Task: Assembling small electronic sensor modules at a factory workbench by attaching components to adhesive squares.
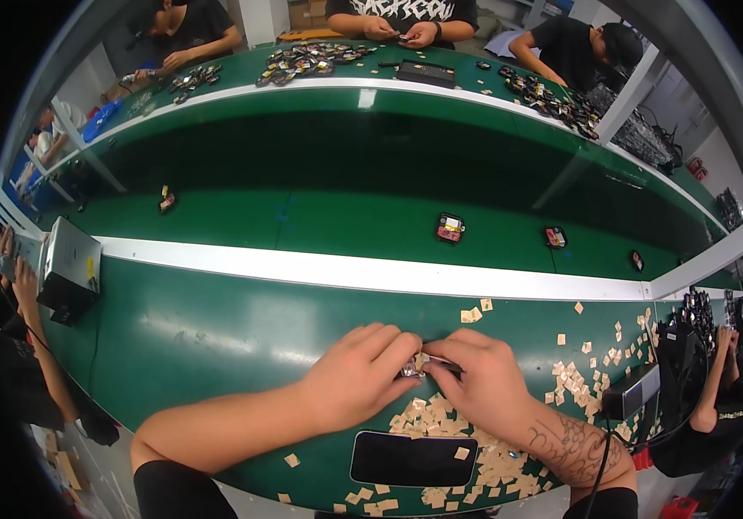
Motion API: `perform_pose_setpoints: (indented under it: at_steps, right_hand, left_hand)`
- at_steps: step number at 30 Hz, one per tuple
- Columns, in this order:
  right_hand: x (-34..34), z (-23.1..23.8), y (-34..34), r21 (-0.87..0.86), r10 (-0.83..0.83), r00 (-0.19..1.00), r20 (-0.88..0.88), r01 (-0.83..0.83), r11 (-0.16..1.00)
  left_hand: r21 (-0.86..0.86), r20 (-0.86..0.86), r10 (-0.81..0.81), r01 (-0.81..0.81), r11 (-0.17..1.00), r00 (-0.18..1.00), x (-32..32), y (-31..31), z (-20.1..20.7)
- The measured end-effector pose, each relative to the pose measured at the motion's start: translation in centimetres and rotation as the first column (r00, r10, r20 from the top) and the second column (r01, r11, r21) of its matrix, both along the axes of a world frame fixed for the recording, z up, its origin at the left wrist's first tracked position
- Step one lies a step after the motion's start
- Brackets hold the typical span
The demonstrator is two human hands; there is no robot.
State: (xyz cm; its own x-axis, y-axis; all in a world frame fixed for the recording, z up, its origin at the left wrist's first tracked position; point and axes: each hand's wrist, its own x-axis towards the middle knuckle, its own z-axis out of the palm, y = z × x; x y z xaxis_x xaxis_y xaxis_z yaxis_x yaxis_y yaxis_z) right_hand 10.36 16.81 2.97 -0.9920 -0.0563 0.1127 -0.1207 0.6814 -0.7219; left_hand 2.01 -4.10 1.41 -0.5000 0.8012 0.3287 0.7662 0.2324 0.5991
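In front of me my left hand (371, 365) is closed around a small electronic part (413, 367), of which only a shiny metallic and tan bit shows. My right hand (480, 370) meets it from the other side, thumb and fingers pinched at the part. Between those fingers shows a slim dark thing (451, 367), too hidden to name. Small tan square pads (423, 419) lie heaped just below the hands. A black-screened phone (413, 458) lies nearer to me, with one pad on it.
More tan pads (574, 385) are scattered to the right, near a black box (631, 392) with a cable. A grey metal box (70, 270) stands at the left. Beyond the white rail (371, 273), a green belt (302, 227) carries several small devices (450, 228). People work around.
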Motion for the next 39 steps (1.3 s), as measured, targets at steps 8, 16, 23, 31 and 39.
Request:
perform_pose_setpoints:
  at_steps: [8,16,23,31,39]
  right_hand:
    - [-0.9,0.6,0.1,-0.003,0.01,0.998,0.068,-0.01,1.0]
    - [-1.2,0.2,2.3,-0.227,-0.094,0.995,-0.026,0.086,0.97]
    - [-2.1,-1.0,3.6,-0.338,-0.113,0.992,-0.05,0.09,0.937]
    - [-2.2,-1.9,3.9,-0.314,-0.133,0.983,-0.124,0.088,0.945]
    - [-2.2,-1.9,4.7,-0.247,-0.116,0.977,-0.181,0.069,0.967]
  left_hand:
    - [0.015,-0.072,0.068,-0.067,0.998,0.995,0.9,0.3,-0.2]
    - [-0.041,-0.08,-0.006,0.003,0.999,0.997,0.7,0.6,-0.4]
    - [-0.135,-0.24,-0.069,0.037,0.99,0.968,0.1,0.8,0.6]
    - [-0.012,-0.27,-0.078,0.077,0.997,0.96,-0.3,0.6,-0.3]
    - [-0.046,-0.27,-0.115,0.106,0.993,0.956,0.1,1.0,-0.5]
